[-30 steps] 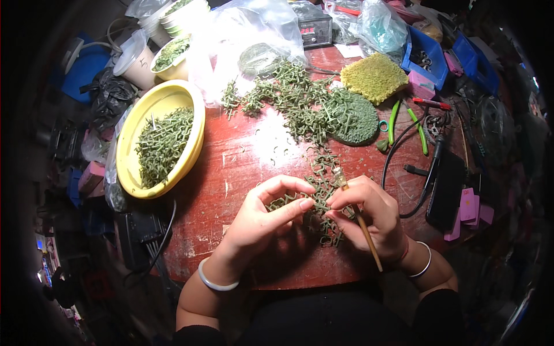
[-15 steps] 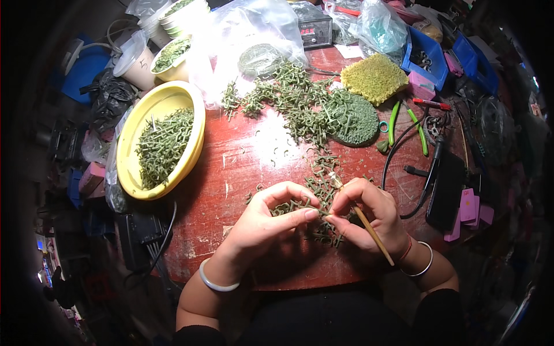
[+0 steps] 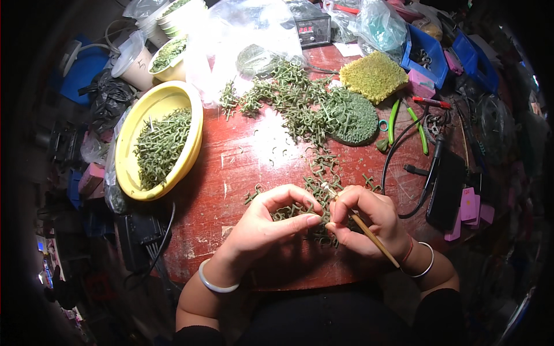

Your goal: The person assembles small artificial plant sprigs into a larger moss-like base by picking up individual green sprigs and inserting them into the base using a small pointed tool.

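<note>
My left hand point(image 3: 268, 219) is closed in a pinch, thumb against forefinger, over small green curved pieces point(image 3: 288, 211) at the table's near middle. Whatever sits between its fingertips is too small to make out. Beside it, my right hand point(image 3: 372, 219) holds a thin wooden brush-like stick point(image 3: 372, 236) with a whitish tip, slanting from upper left to lower right. Its thumb and forefinger also meet close to the left fingertips. Beyond the hands, a large pile of the same green pieces point(image 3: 294, 98) spreads partly over a round green textured pad point(image 3: 360, 124).
At the left, a yellow basin point(image 3: 194, 147) holds more green pieces. A yellow sponge-like block point(image 3: 375, 78), green-handled pliers point(image 3: 393, 122), a black phone-like slab point(image 3: 447, 193) and pink blocks point(image 3: 468, 206) lie right. Blue bins point(image 3: 424, 55) and plastic bags point(image 3: 381, 26) stand at the back.
The right hand has shifted slightly right and down, and the stick's pale tip has dropped a little to the left. The left hand has hardly moved.
</note>
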`<state>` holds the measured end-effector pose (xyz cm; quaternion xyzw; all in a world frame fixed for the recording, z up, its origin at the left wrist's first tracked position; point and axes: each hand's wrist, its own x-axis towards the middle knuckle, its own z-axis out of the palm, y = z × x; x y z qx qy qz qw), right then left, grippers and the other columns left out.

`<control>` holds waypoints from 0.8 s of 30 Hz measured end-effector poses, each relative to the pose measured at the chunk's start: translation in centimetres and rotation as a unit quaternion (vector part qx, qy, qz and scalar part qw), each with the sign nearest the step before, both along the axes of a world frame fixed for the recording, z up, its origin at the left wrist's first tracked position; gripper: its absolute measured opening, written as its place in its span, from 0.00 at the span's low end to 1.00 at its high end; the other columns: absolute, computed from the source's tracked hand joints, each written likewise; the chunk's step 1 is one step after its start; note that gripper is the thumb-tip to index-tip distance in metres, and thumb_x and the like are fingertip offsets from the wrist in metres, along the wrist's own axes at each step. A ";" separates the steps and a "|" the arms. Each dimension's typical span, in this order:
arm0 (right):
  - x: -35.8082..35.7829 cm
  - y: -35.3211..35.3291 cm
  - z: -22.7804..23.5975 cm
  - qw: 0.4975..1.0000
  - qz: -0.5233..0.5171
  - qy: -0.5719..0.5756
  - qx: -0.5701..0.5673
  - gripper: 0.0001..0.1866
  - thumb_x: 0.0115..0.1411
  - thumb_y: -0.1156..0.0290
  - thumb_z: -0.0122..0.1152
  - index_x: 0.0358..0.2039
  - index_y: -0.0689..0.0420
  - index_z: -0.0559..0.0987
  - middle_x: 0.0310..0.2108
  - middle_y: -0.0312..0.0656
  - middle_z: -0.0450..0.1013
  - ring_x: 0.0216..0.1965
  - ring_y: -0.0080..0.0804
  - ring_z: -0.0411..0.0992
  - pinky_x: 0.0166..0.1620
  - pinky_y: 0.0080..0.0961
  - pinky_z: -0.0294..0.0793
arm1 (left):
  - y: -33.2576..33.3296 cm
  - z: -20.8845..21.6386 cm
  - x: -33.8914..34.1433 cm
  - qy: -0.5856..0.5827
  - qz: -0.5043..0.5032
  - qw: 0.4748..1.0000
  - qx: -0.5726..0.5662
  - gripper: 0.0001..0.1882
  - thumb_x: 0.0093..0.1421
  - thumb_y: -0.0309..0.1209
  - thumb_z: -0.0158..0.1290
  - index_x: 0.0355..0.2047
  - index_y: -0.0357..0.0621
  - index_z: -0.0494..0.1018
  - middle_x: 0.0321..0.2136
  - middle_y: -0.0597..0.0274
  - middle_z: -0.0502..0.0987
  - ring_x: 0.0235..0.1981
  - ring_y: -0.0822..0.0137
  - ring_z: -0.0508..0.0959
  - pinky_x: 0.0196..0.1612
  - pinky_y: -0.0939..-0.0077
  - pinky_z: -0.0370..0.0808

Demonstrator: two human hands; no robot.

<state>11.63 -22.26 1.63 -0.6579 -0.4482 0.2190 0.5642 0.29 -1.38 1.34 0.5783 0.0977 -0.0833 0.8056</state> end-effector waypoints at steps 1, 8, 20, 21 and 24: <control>0.0 0.0 -0.1 1.000 0.004 -0.002 0.003 0.11 0.53 0.81 0.68 0.35 0.60 0.75 0.31 0.41 0.76 0.31 0.30 0.79 0.35 0.25 0.77 | 0.0 0.1 0.0 -0.001 -0.009 1.000 0.003 0.10 0.62 0.22 0.63 0.43 0.39 0.77 0.42 0.65 0.81 0.46 0.75 0.77 0.54 0.76 0.74; -0.5 0.1 0.0 0.996 -0.048 0.051 -0.045 0.11 0.55 0.79 0.69 0.36 0.60 0.75 0.29 0.40 0.77 0.29 0.26 0.79 0.34 0.23 0.77 | -0.6 -0.5 -0.2 -0.028 0.024 0.999 0.016 0.10 0.63 0.22 0.62 0.44 0.37 0.77 0.43 0.63 0.81 0.45 0.74 0.79 0.53 0.76 0.75; -0.5 0.2 -0.8 0.984 -0.108 0.138 0.025 0.09 0.62 0.80 0.65 0.41 0.60 0.75 0.33 0.35 0.76 0.34 0.15 0.74 0.37 0.18 0.74 | -0.9 0.4 -0.1 0.004 0.085 0.996 0.016 0.10 0.64 0.22 0.61 0.45 0.38 0.78 0.42 0.63 0.80 0.40 0.76 0.79 0.44 0.80 0.76; -0.5 0.2 -0.4 0.984 -0.132 0.117 0.005 0.09 0.63 0.80 0.65 0.42 0.60 0.75 0.33 0.36 0.76 0.34 0.15 0.74 0.38 0.18 0.74 | -0.7 0.3 -0.1 0.023 0.087 0.996 -0.008 0.09 0.64 0.22 0.62 0.44 0.38 0.78 0.42 0.63 0.80 0.39 0.77 0.79 0.42 0.81 0.76; -0.5 0.0 0.3 0.985 -0.151 0.076 -0.027 0.08 0.66 0.76 0.63 0.44 0.61 0.76 0.34 0.38 0.76 0.36 0.19 0.75 0.40 0.19 0.74 | -0.5 0.4 -0.2 0.057 0.088 0.994 -0.036 0.09 0.64 0.23 0.62 0.44 0.39 0.77 0.42 0.63 0.81 0.39 0.78 0.79 0.40 0.82 0.76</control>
